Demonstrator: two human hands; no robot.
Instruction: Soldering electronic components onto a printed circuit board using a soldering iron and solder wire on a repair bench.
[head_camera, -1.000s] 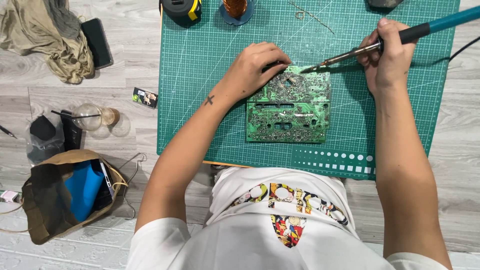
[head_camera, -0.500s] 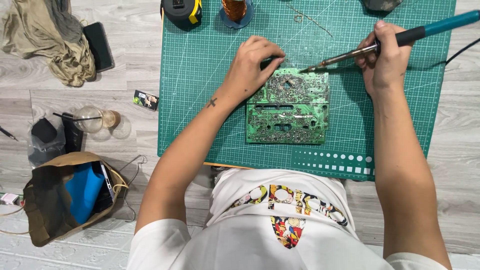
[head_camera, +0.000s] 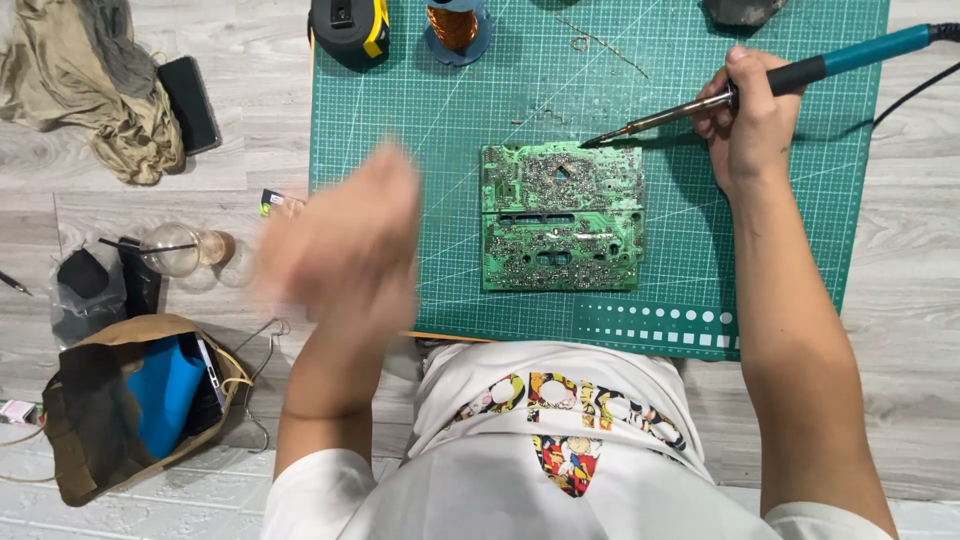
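While R hand (head_camera: 752, 118) grips iron (head_camera: 720, 98) | L hand (head_camera: 340, 240) blurred, grip unclear | board (head_camera: 561, 217) unblocked

Dark phone (head_camera: 188, 103) on floor w/ blank screen, beside beige cloth (head_camera: 95, 85).

A white T-shirt (head_camera: 560, 470) fills the bottom of the view, short-sleeved, the sleeves ending just above the elbows on both sides. Across the chest runs a colourful cartoon print (head_camera: 570, 420): a row of block shapes filled with comic-style drawings in red, yellow, blue and black, with a smaller patch of the same artwork below it. Both forearms are bare, no watch, no bracelet, no rings that show. The left hand (head_camera: 340, 240) is a blur; the right hand (head_camera: 745, 115) is sharp, its fingers (head_camera: 735, 60) ungloved.
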